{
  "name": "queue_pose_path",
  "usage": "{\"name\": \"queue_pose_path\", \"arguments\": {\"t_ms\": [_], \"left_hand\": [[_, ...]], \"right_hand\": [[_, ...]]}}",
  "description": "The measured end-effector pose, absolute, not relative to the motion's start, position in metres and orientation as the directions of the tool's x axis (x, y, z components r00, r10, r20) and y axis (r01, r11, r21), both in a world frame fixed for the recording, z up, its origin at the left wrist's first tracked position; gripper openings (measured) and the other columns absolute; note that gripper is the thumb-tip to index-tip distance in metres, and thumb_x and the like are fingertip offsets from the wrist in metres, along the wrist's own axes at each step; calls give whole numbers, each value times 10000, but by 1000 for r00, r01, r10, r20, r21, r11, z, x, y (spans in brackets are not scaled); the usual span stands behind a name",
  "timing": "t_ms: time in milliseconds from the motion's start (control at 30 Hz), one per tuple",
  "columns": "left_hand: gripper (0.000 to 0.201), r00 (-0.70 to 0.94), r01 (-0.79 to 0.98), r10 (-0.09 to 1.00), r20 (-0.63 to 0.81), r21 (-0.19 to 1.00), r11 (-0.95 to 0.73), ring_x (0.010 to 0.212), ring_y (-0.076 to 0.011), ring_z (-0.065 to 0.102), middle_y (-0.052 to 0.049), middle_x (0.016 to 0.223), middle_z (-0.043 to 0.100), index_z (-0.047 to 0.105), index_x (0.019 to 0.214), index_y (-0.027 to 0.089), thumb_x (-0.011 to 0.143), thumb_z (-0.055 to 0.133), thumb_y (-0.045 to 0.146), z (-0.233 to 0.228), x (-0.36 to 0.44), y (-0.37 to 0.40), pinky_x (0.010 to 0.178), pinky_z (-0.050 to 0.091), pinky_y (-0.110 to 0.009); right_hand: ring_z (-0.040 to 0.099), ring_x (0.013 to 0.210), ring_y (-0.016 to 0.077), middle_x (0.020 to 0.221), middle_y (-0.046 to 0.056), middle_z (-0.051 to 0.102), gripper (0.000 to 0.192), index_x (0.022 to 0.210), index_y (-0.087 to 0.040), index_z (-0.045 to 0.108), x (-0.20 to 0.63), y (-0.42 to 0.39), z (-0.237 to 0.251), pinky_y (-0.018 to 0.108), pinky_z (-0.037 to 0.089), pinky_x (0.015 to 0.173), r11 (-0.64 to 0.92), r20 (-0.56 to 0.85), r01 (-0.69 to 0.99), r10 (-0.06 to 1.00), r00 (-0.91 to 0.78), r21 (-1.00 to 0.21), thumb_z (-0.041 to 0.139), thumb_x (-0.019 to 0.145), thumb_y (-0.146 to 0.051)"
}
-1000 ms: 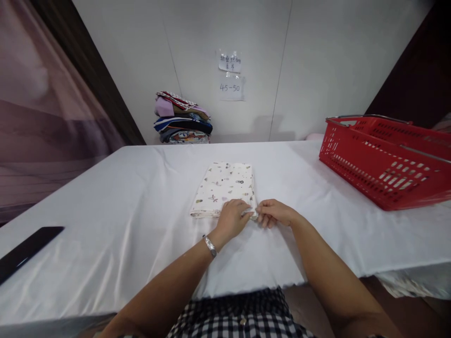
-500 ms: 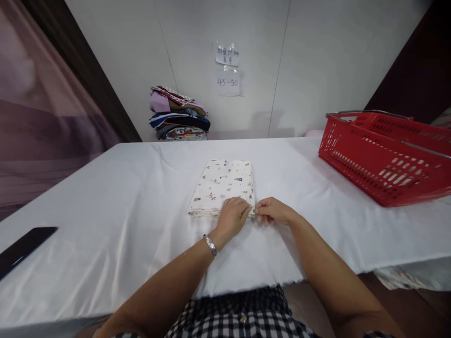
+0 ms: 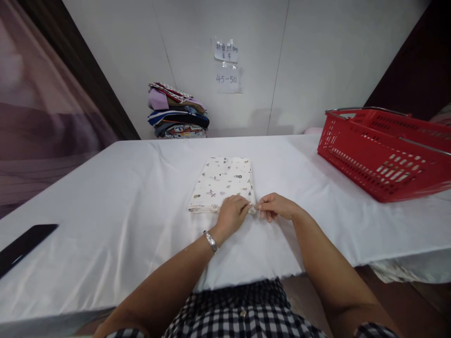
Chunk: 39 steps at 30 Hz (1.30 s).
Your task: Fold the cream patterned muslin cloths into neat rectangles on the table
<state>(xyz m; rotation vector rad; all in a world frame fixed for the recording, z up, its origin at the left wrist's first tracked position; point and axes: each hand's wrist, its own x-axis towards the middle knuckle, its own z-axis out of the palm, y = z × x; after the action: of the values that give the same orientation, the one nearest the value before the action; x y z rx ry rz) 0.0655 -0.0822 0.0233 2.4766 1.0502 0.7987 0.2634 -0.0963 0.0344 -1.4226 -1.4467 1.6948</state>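
Item: folded cloth [image 3: 221, 183], cream with small prints, flat on white tabletop [image 3: 105, 202]. Left hand [image 3: 232, 213] and right hand [image 3: 276, 206] each pinch its near right corner.

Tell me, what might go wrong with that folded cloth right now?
Both hands, left and right, pinch the near right corner of the folded cloth. A tug there could pull the layers askew and undo the fold. The white table cover looks slippery and already wrinkled, so the cloth may slide or the cover bunch up under it.
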Motion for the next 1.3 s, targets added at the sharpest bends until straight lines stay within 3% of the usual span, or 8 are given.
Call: {"name": "queue_pose_path", "arguments": {"t_ms": [167,400,700,867,1033,1300], "left_hand": [[220,571,521,701,427,472,-711,844,-160,541,-21,844,627,624,824,200,910,426,243,20,65,-82,803,393,-326],[189,594,521,666,451,416,-745,852,-162,539,-16,857,627,615,843,203,907,439,233,18,65,-80,795,400,-331],[126,592,508,644,484,396,-765,885,-176,547,-33,937,620,592,958,204,856,533,250,16,64,-81,781,420,-330],[115,563,537,694,449,439,-720,760,-150,535,-11,786,590,583,838,198,881,481,230,21,61,-77,676,416,-281],[122,545,527,699,463,459,-715,770,-146,535,-10,807,589,572,861,200,894,459,233,24,59,-77,671,417,-270],[125,586,515,639,499,380,-769,829,-161,551,-19,879,621,573,927,203,899,454,230,18,60,-77,725,428,-304]], "right_hand": [[551,415,78,631,25,672,259,699,-140,606,259,-96,28,177,301,343,-317,-414,292,826,-382,-902,681,695,-388],[509,356,66,581,10,661,175,673,-148,597,252,-94,27,181,273,320,-323,-369,196,885,-284,-926,671,691,-305],[523,374,69,541,-7,633,152,660,-144,589,249,-94,28,182,254,331,-327,-329,55,900,-286,-943,651,676,-282],[546,399,81,568,6,650,180,709,-146,610,266,-94,35,180,284,343,-311,-332,121,907,-260,-943,669,675,-313],[555,406,88,619,32,678,197,707,-143,617,272,-94,32,184,289,339,-350,-404,230,878,-258,-908,676,682,-329],[554,419,85,608,29,672,233,753,-133,640,264,-95,24,178,292,332,-363,-436,265,843,-315,-893,680,691,-354]]}}
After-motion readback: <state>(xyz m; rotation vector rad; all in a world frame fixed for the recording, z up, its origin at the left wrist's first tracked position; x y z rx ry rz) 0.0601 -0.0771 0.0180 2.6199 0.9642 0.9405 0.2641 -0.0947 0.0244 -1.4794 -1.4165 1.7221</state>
